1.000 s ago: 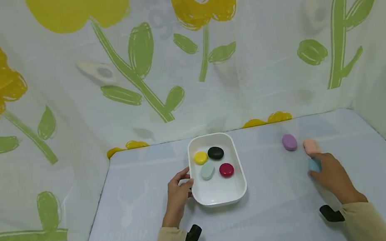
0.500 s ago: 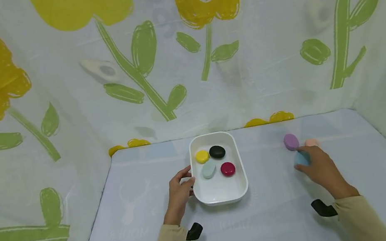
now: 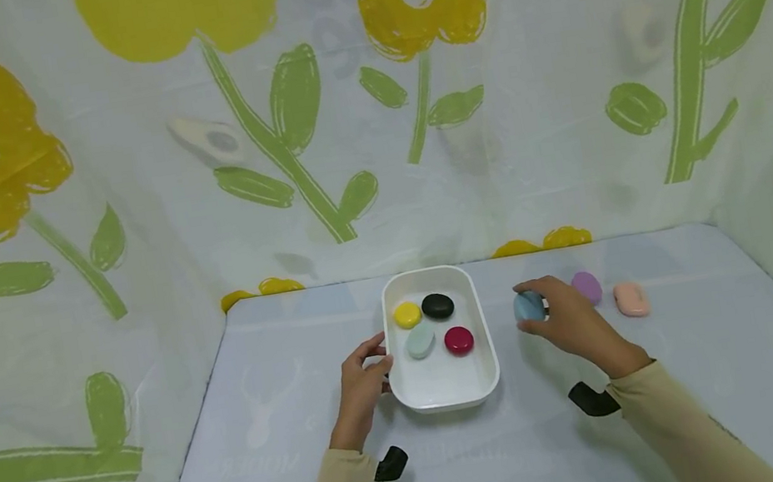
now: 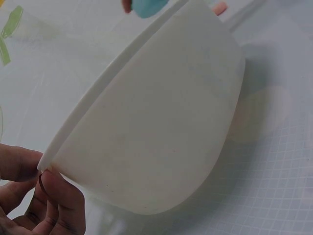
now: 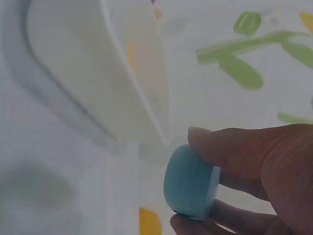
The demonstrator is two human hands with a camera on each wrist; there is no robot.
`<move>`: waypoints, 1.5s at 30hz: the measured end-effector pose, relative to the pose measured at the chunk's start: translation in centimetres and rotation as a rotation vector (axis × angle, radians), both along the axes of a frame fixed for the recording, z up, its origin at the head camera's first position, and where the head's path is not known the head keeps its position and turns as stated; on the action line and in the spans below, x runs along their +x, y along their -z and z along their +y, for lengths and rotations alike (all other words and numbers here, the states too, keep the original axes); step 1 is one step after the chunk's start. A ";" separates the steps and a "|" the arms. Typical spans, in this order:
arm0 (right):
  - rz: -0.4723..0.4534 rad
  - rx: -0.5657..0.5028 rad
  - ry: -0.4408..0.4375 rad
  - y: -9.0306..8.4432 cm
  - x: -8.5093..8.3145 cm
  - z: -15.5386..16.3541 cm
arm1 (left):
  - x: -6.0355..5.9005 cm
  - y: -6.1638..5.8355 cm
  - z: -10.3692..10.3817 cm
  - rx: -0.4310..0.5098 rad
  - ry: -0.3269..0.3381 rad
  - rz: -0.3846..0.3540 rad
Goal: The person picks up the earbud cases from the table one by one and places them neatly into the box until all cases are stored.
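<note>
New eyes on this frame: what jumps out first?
The right hand pinches a light blue pebble just right of the white tray at the table's middle. The tray holds yellow, black, pale green and red pebbles, and the left hand grips its left rim. A purple pebble and a pink one lie on the table further right.

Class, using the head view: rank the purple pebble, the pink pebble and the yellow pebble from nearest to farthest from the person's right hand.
1. Purple pebble: on the table just right of the right hand, which holds the blue pebble.
2. Pink pebble: farther right on the table.
3. Yellow pebble: in the white tray, at its far-left corner.
</note>
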State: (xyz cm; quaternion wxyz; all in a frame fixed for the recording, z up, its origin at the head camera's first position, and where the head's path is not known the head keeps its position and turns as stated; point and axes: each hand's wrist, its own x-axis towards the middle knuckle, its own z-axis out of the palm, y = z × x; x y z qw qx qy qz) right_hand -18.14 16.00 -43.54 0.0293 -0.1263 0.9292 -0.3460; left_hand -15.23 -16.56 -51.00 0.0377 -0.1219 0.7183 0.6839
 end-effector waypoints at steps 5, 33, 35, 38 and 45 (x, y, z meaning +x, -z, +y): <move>-0.016 -0.006 -0.084 -0.6 -0.9 -2.9 | 0.2 0.1 0.0 -0.013 0.000 -0.001; -0.124 0.150 -0.651 0.1 -3.4 -12.1 | 0.3 0.3 0.1 -0.005 -0.013 0.007; -0.126 0.176 -0.681 0.1 -3.5 -12.4 | 0.2 0.3 0.1 -0.006 -0.013 0.010; -0.115 0.211 -0.727 0.2 -3.4 -12.7 | 0.2 0.2 0.2 -0.007 -0.010 0.016; -0.057 0.262 -0.800 0.9 -3.4 -13.1 | -0.1 0.3 0.2 -0.022 -0.008 0.012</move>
